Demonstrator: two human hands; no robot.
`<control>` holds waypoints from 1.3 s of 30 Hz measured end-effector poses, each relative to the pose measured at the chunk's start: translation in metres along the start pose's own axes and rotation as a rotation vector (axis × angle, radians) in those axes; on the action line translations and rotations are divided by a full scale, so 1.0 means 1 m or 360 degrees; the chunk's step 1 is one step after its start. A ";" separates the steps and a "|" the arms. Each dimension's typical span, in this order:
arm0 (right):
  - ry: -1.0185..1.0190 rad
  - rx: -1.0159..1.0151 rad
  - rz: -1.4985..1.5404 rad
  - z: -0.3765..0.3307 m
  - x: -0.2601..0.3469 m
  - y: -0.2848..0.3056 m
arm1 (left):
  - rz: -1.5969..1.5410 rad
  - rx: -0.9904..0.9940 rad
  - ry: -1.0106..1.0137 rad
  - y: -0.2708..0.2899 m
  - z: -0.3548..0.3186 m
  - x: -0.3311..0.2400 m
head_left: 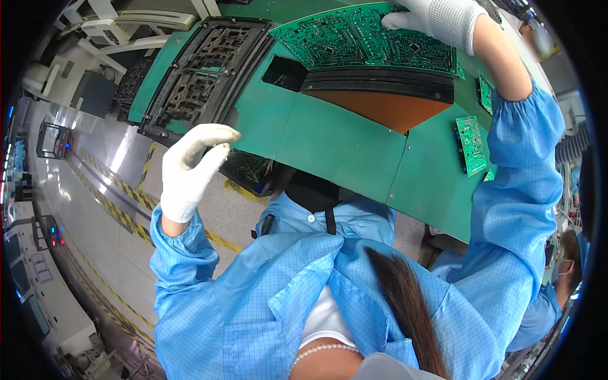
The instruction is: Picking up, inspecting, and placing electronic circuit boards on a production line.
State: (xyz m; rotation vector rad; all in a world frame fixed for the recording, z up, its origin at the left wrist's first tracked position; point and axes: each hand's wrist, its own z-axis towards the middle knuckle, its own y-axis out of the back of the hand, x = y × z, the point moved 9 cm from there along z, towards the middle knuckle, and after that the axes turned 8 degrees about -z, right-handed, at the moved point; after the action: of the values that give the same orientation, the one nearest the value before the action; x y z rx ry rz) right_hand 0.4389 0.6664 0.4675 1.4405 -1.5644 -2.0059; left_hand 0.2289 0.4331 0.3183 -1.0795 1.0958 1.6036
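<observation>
My right hand (pixel 443 22), in a white knitted glove, grips the upper edge of a large green circuit board (pixel 354 41). Its thumb lies across the board's face; the other fingers are partly cut off by the picture's top. The board leans upright along a black slotted rack (pixel 380 82) with an orange-brown side. Off to the left, my left hand (pixel 190 168), gloved in white, is raised with thumb and fingers curved and their tips apart. I see nothing held there. Below its fingertips sits a dark bin (pixel 250 172) of thin wire-like scraps.
A black fixture frame (pixel 202 76) stands on the green bench (pixel 342 142) at far left. Smaller circuit boards (pixel 470 144) lie at the right, near my right sleeve. A person (pixel 548 301) is at the right edge. Yellow-black floor tape (pixel 120 221) runs along the left.
</observation>
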 end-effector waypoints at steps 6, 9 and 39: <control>0.0018 -0.0302 -0.0208 -0.042 0.039 -0.004 | -0.0022 -0.0058 0.0026 0.001 -0.007 0.009; 0.0236 -0.0726 -0.0322 -0.086 0.099 0.007 | -0.0063 -0.0100 0.0020 0.004 -0.008 0.014; -0.0531 -0.0828 0.1599 -0.212 -0.022 -0.029 | 0.0760 0.0063 -0.0945 -0.113 0.131 -0.106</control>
State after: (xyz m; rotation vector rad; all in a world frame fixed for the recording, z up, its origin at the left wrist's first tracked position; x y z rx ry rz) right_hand 0.6270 0.5615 0.4654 0.0522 -1.2957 -1.7873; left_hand 0.3385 0.5631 0.4294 -0.2662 1.0019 2.0799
